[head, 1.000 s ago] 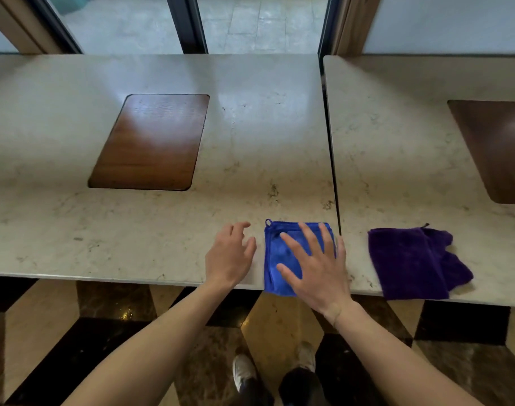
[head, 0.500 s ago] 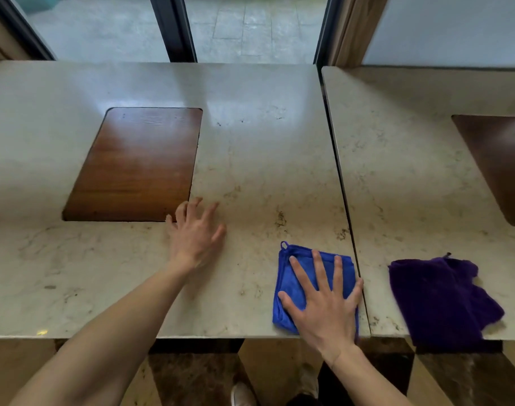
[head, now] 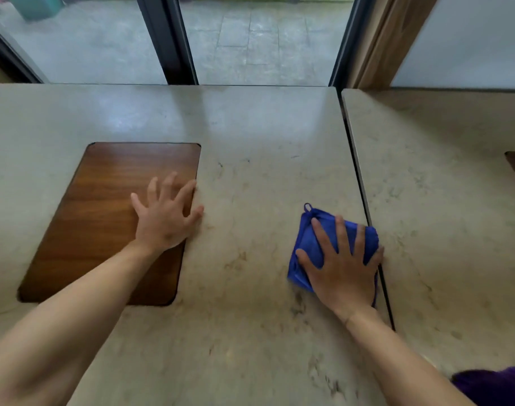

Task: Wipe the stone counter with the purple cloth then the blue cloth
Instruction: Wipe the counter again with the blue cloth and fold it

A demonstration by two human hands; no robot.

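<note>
Head view: the stone counter (head: 250, 177) is a polished beige slab with faint brown veining and a soft window reflection; a narrow dark seam (head: 364, 200) divides it from a matching slab on the right. Set flush into the left slab is a rectangular wood inlay (head: 104, 218) with rounded corners and reddish-brown grain. The blue cloth (head: 312, 244), a folded microfibre square with a small hanging loop at its far corner, lies just left of the seam. The right hand (head: 342, 266) presses flat on it, fingers spread wide. The left hand (head: 165, 218) rests flat with fingers splayed, across the inlay's right edge. The purple cloth (head: 496, 385), a dark plush heap, shows only partly at the lower right corner.

Compared with half a second earlier, the blue cloth and right hand sit farther from the near edge, and the left hand has moved forward onto the inlay.
</note>
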